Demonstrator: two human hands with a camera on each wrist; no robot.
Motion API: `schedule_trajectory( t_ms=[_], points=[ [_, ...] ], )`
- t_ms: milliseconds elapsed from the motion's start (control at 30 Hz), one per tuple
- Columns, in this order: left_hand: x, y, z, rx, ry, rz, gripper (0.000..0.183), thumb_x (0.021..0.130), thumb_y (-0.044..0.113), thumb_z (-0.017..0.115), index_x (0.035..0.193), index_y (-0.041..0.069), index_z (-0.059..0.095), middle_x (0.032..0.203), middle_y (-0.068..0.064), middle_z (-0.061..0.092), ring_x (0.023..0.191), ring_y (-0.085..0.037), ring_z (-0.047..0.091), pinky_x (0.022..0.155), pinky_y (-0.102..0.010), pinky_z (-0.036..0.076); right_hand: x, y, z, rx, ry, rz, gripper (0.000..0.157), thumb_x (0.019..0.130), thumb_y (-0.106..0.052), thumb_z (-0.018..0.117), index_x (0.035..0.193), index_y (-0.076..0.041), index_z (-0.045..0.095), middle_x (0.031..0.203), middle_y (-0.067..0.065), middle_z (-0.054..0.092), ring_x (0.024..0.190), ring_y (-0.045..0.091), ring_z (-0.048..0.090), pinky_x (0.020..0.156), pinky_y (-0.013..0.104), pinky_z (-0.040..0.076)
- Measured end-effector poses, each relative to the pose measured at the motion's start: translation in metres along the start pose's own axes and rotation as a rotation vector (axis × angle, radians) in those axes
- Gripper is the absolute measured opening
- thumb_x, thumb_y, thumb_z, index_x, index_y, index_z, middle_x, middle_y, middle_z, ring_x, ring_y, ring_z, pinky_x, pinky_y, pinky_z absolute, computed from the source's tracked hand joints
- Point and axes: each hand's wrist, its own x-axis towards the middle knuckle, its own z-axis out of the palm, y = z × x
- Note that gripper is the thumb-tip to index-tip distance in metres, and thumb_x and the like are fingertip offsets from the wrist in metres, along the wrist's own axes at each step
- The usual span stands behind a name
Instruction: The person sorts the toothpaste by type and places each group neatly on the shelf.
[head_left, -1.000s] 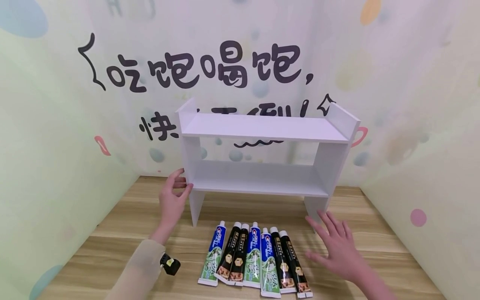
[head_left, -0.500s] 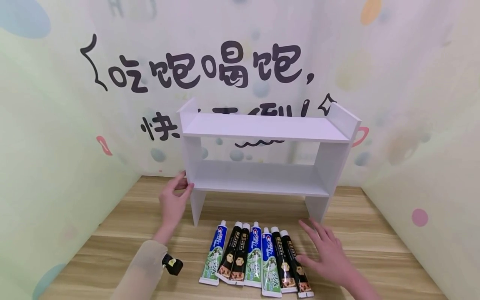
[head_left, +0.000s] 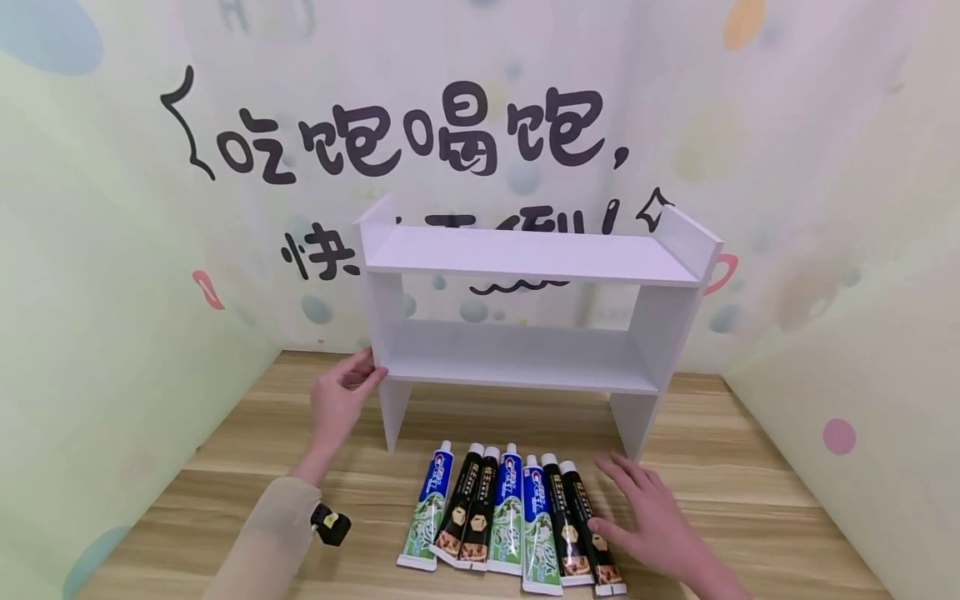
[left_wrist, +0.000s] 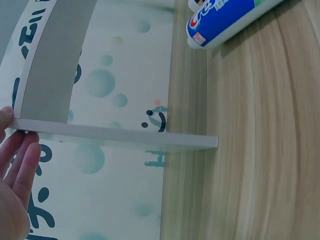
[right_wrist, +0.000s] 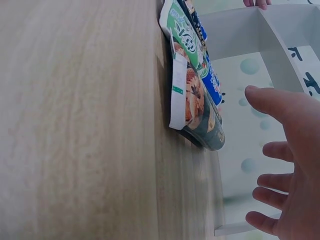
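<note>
A white two-tier shelf (head_left: 517,357) stands on the wooden table. At its left side panel, my left hand (head_left: 341,400) grips the edge, with the thumb in front and the fingers round the outer face. In the left wrist view, the left hand's fingers (left_wrist: 25,165) lie against that panel. Several toothpaste tubes lie side by side before the shelf: blue-and-green ones (head_left: 426,508) and black ones (head_left: 587,525). My right hand (head_left: 652,521) hovers beside the rightmost black tube, its fingers spread and relaxed. In the right wrist view, the thumb and fingers are apart from the tube (right_wrist: 205,125).
Behind the shelf hangs a pale curtain (head_left: 465,50) with black lettering and coloured dots. Light walls (head_left: 135,317) close in the table (head_left: 757,467) on both sides. A small black device (head_left: 330,527) is strapped at the left wrist.
My right hand has moved left and closer to the rightmost black tube. My left hand has drawn its fingers in against the shelf's side panel. The shelf and tubes stay put.
</note>
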Motion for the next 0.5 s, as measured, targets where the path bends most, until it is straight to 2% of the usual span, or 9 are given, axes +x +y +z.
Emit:
schedule_trajectory(
  t_ms=[133,233,500],
  points=[
    [0.0022,0.0001,-0.0038,0.015,-0.041,-0.014,0.037,0.082,0.007,0.079,0.117,-0.002,0.07,0.093,-0.027,0.073,0.072,0.015,0.06,0.067,-0.006,0.052,-0.0016,-0.0009,0.0013,0.014,-0.004,0.005,0.078,0.08,-0.049,0.077,0.142,-0.011,0.051,0.143,0.02,0.053,0.121,0.045,0.054,0.095,0.068,0.045],
    [0.0034,0.0,-0.0048,0.042,-0.056,0.002,0.04,0.083,0.007,0.079,0.12,-0.002,0.069,0.092,-0.027,0.074,0.07,0.016,0.059,0.066,-0.006,0.052,-0.0025,-0.0018,0.0021,0.027,-0.017,0.021,0.074,0.081,-0.048,0.077,0.14,-0.01,0.053,0.14,0.019,0.056,0.12,0.044,0.056,0.094,0.066,0.047],
    [0.0038,0.002,-0.0053,0.072,-0.055,0.054,0.051,0.082,0.006,0.079,0.13,0.004,0.063,0.087,-0.023,0.074,0.066,0.022,0.057,0.064,-0.005,0.052,-0.0033,-0.006,0.0023,0.088,-0.059,0.082,0.07,0.083,-0.048,0.075,0.139,-0.011,0.055,0.139,0.015,0.057,0.123,0.042,0.055,0.096,0.065,0.048]
  ],
)
